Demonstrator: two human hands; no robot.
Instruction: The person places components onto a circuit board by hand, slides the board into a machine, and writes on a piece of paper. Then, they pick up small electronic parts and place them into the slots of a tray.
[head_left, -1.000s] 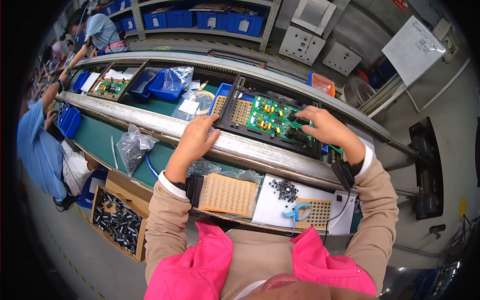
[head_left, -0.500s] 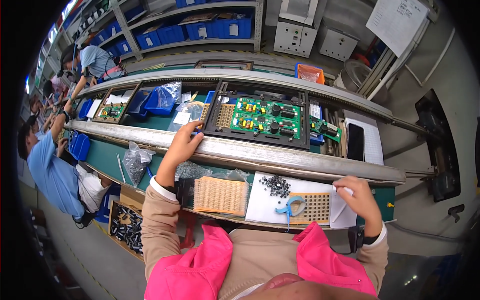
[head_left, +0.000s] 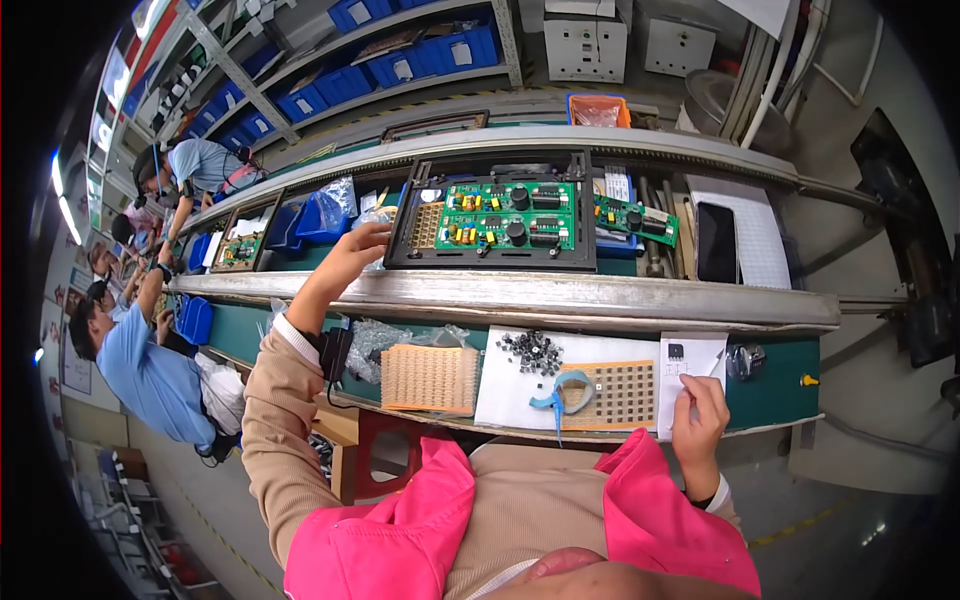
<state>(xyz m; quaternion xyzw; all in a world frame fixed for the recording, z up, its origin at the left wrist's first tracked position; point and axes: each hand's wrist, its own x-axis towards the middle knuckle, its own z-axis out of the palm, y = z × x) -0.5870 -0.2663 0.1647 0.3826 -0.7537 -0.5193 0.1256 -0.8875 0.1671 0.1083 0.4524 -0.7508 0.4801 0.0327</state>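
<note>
My left hand [head_left: 350, 260] reaches over the near metal rail with its fingers stretched out at the left side of a black frame [head_left: 490, 263]. Two green circuit boards [head_left: 510, 217] full of components lie in that frame. My right hand [head_left: 700, 412] is curled, thumb and fingertips together, over the near part of a white paper sheet [head_left: 690, 350]; whether it pinches anything is hidden. Left of it lies a tan perforated board [head_left: 632, 390] with rows of dark square parts. A blue strap [head_left: 550, 401] rests at that board's left end, below a pile of small black components [head_left: 530, 352].
A stack of tan perforated boards [head_left: 430, 380] sits beside a clear bag [head_left: 375, 350]. The near rail [head_left: 600, 298] crosses the green bench. Beyond it lie another circuit board [head_left: 637, 220] and a black phone [head_left: 717, 243]. Co-workers in blue [head_left: 150, 355] work at the left.
My left hand has shifted from the black frame's near left corner to its left side. My right hand has drawn nearer to me, uncovering marks on the paper. The whole view has shifted slightly.
</note>
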